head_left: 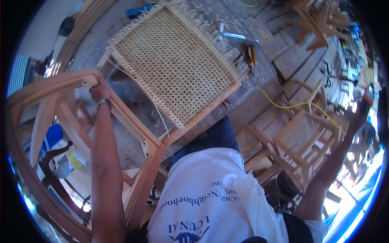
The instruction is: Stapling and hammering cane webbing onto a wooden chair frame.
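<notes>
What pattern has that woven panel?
The woven panel: tan lattice with rows of small holes, best in the head view.

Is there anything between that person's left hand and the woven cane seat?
Yes, in this view: a rail of the wooden chair frame, held by the left hand, runs between that hand and the woven cane seat. A loose cane strand also trails along the seat's left edge.

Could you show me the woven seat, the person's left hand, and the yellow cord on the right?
Woven seat (174,65): head view, middle of the weave.
Left hand (99,92): head view, back of the hand.
Yellow cord (299,105): head view, midway along its visible run.
</notes>
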A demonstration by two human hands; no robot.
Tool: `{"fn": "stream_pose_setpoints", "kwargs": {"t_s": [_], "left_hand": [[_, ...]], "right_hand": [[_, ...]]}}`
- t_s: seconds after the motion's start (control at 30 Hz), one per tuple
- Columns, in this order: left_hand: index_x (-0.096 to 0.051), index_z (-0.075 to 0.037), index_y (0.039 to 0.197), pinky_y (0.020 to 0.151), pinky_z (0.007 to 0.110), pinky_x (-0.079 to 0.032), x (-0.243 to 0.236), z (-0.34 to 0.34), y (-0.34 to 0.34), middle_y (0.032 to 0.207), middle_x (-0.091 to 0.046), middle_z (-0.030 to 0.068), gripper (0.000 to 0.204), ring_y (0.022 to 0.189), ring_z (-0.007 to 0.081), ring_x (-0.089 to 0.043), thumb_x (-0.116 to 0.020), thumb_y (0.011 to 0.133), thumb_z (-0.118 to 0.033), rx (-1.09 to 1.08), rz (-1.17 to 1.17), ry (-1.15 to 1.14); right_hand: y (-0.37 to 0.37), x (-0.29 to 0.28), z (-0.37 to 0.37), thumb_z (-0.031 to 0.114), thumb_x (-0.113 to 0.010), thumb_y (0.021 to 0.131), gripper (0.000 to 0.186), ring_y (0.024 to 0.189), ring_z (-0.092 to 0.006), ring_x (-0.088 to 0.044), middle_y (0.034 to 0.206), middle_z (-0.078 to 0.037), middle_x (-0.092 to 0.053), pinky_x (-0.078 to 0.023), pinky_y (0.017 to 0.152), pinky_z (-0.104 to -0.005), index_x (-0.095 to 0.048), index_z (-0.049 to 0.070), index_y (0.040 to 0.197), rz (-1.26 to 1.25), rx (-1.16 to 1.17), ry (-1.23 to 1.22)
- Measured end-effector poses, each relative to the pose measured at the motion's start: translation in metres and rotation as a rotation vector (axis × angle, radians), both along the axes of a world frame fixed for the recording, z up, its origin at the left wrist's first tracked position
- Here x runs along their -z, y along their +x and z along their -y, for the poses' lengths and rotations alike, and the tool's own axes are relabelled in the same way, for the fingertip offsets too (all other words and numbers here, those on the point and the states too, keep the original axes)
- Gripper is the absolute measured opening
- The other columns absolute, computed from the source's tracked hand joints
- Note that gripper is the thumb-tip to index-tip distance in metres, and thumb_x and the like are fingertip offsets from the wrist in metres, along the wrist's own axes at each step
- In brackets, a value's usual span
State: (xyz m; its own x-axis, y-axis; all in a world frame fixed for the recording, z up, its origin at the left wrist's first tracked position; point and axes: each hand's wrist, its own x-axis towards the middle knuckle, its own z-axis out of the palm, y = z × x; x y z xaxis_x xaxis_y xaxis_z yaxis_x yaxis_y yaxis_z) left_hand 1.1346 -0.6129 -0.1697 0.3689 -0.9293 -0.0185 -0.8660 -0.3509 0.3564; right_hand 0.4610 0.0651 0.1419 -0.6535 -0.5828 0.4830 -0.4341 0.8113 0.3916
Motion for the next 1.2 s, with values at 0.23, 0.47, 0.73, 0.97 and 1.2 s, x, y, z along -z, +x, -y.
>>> {"fn": "stream_pose_setpoints", "kwargs": {"t_s": [0.23, 0.47, 0.73, 0.97, 1.2], "left_hand": [[-0.049, 0.01, 0.121, 0.091, 0.05, -0.052, -0.027, -0.022, -0.031, 0.113, -0.065, 0.0304, 0.088, 0.106, 0.044, -0.065, -0.06, 0.081, -0.068, -0.033, -0.074, 0.003], [-0.05, 0.008, 0.12, 0.092, 0.05, -0.052, -0.032, -0.028, -0.035, 0.115, -0.064, 0.0316, 0.081, 0.107, 0.0443, -0.064, -0.061, 0.083, -0.064, -0.049, -0.118, 0.03], [-0.051, 0.005, 0.119, 0.09, 0.05, -0.052, -0.028, -0.027, -0.036, 0.112, -0.065, 0.0304, 0.076, 0.104, 0.0451, -0.064, -0.064, 0.083, -0.061, -0.061, -0.159, -0.018], [-0.054, 0.005, 0.115, 0.087, 0.051, -0.052, -0.03, -0.027, -0.035, 0.106, -0.067, 0.0308, 0.074, 0.1, 0.046, -0.065, -0.065, 0.083, -0.061, -0.074, -0.139, -0.017], [-0.055, 0.007, 0.115, 0.085, 0.051, -0.052, -0.03, -0.028, -0.035, 0.105, -0.068, 0.0299, 0.075, 0.099, 0.0457, -0.066, -0.065, 0.083, -0.061, -0.049, -0.16, -0.061]], "right_hand": [[0.079, 0.019, 0.136, 0.026, -0.065, 0.095, 0.026, 0.065, -0.0115, -0.056, 0.069, -0.002, -0.056, -0.046, 0.063, -0.0286, -0.063, 0.005, 0.08, 1.138, -0.111, -0.917], [0.191, 0.104, 0.337, 0.014, -0.069, 0.091, 0.025, 0.061, -0.0138, -0.059, 0.08, -0.005, -0.061, -0.05, 0.057, -0.0291, -0.055, 0.004, 0.109, 1.885, -0.153, -0.882], [0.23, 0.148, 0.473, 0.02, -0.074, 0.087, 0.02, 0.054, -0.0073, -0.055, 0.07, 0.002, -0.058, -0.045, 0.05, -0.0249, -0.061, 0.005, 0.093, 2.012, -0.358, -0.382], [0.239, 0.183, 0.553, 0.018, -0.076, 0.084, 0.023, 0.048, -0.0081, -0.052, 0.066, 0.002, -0.056, -0.043, 0.045, -0.0257, -0.061, 0.003, 0.094, 1.869, -0.312, -0.315], [0.232, 0.194, 0.573, 0.014, -0.073, 0.084, 0.021, 0.049, -0.0075, -0.052, 0.066, 0.001, -0.056, -0.045, 0.046, -0.026, -0.061, 0.002, 0.096, 1.977, -0.371, -0.301]]}}
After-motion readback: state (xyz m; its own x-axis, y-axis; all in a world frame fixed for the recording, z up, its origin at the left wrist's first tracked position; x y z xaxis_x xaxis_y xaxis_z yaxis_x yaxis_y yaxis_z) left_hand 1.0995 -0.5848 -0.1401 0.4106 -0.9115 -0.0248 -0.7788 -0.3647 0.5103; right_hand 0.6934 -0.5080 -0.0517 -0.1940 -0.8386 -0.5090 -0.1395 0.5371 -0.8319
